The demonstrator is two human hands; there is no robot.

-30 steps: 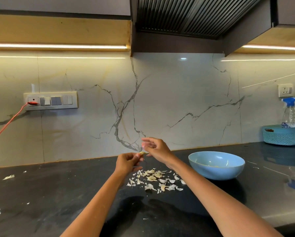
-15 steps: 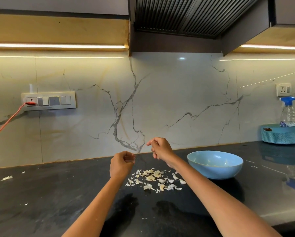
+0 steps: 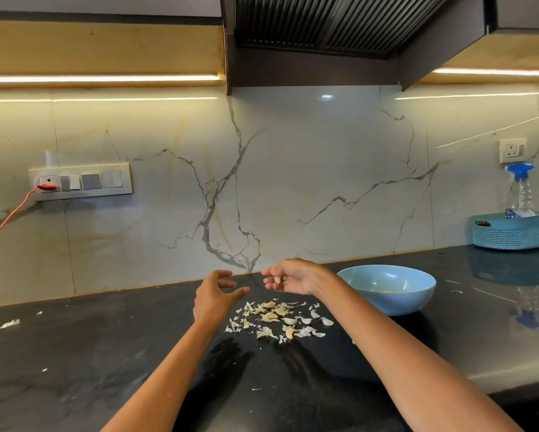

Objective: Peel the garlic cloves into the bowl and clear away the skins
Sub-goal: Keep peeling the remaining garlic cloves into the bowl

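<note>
Our right hand (image 3: 296, 277) is turned palm-up above the dark counter (image 3: 106, 353), its curled fingers holding a pale garlic clove (image 3: 276, 279), while our left hand (image 3: 213, 296) hovers just beside it with fingers loosely spread, grasping nothing. Below them we see the scattered skins (image 3: 277, 319) on the counter, and the blue bowl (image 3: 386, 289) sits right of the pile, close to our right wrist.

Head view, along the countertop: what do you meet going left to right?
Stray skin → left hand → right hand holding a clove → bowl → basket.
</note>
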